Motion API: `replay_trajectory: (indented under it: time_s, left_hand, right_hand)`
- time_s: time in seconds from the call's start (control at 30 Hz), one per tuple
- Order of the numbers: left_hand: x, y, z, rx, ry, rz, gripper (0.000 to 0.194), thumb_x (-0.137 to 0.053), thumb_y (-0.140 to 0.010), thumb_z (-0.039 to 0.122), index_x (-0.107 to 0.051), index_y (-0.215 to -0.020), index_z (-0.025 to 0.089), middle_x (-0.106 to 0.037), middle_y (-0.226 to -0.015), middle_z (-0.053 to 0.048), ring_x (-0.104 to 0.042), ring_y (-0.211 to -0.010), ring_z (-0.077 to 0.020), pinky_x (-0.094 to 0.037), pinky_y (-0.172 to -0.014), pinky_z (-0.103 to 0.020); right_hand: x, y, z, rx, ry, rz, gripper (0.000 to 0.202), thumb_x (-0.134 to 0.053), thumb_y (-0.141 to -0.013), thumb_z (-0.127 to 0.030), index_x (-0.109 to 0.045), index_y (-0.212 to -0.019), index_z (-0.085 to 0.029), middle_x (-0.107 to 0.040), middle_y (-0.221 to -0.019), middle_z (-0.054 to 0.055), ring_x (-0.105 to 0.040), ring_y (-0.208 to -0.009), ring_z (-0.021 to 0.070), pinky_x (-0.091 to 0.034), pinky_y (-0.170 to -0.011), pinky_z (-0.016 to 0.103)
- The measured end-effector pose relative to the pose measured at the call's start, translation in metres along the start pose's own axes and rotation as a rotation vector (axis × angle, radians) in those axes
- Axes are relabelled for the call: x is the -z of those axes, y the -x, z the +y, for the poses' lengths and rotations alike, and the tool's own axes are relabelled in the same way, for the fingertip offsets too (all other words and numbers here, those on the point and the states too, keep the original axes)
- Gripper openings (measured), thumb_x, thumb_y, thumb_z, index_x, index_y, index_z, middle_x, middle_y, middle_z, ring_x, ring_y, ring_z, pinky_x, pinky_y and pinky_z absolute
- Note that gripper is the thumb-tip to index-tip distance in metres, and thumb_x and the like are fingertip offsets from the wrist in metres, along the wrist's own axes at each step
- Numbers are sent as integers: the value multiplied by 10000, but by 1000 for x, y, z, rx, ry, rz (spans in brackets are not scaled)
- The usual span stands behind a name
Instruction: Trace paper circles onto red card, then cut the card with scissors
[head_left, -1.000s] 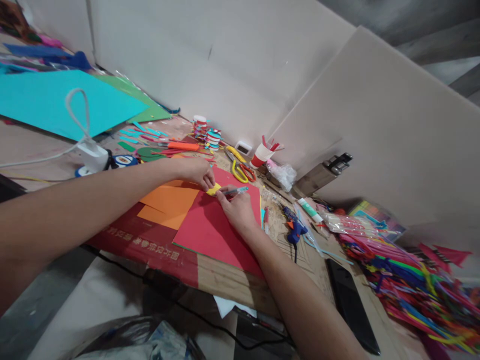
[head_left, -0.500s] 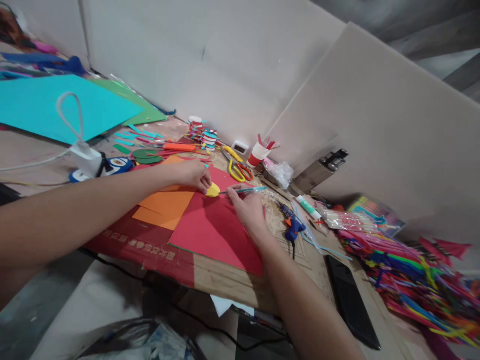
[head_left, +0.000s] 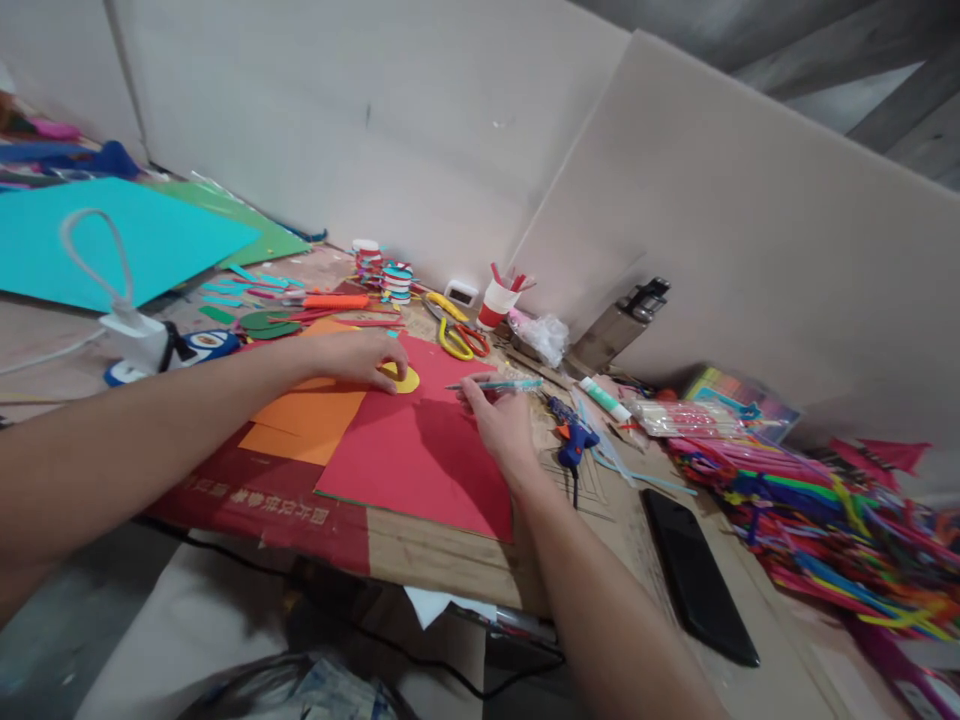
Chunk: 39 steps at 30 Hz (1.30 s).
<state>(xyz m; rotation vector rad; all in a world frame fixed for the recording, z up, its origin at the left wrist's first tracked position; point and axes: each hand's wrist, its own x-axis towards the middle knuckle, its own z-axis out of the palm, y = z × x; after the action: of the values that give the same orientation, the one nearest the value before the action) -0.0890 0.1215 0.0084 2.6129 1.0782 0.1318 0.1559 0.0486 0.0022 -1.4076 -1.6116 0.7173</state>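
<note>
A red sheet of paper [head_left: 420,470] lies on the table, overlapping orange sheets [head_left: 307,425] to its left. On its upper part is a small rounded yellow paper piece [head_left: 408,381]. My left hand [head_left: 367,358] is over the piece's left side, thumb and fingers curled onto it and holding it against the red sheet. Between my right hand's [head_left: 499,420] thumb and fingers is a slim pencil-like pen with a clear, teal-tinted barrel [head_left: 517,384]. Its tip points left toward the yellow piece, a short gap away from it.
Beyond the sheets lie scissors [head_left: 457,340], an orange-handled cutter [head_left: 334,301] and a paper cup of red sticks [head_left: 497,303]. To the right are a blue glue gun [head_left: 574,443], glue stick [head_left: 604,398], black phone [head_left: 697,575] and colourful pipe cleaners [head_left: 817,530]. A power strip [head_left: 202,345] sits left.
The pen tip, which touched the yellow piece's edge, is now apart from it to the right. My left fingers have loosened and show more of the piece. The view has shifted slightly.
</note>
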Motion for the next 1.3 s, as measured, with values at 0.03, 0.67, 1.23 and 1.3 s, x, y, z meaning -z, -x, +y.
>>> replay_trajectory:
  time_s: [0.03,0.67,1.23,1.3]
  left_hand:
    - [2,1,1,13,11,-14,320,-634,-828,366,-707,-1083,188,-705,-1139,-66,-619,-1013,-203,-427,-869,-258]
    - [20,21,2,62,193,-334,160,-679,-674,318,-581,-703,194,-555,-655,27,-492,-591,-124,-345,-540,-235]
    - [2,11,33,135,109,-10,189,-649,-743,372,-648,-797,190,-682,-755,-8,-599,-686,-153,-380,-595,-241]
    - [1,10,33,139,78,-1,170,-647,-737,344,-649,-804,188,-685,-765,-9,-600,-685,-152,-377,-593,-241]
  right_hand:
    - [0,0,-1,6,12,-2,254,-570,-844,-408,-671,-797,-180,-700,-695,40,-642,-652,176,-497,-618,281]
    - [2,1,1,30,45,-32,200,-562,-865,-323,-678,-768,-192,-694,-690,9,-640,-659,162,-488,-680,274]
    - [0,2,1,43,96,-54,204,-564,-869,-314,-659,-750,-177,-664,-689,4,-611,-669,160,-443,-691,277]
    - [-1,2,1,38,92,-57,210,-563,-869,-320,-662,-756,-174,-664,-694,5,-612,-672,159,-438,-689,275]
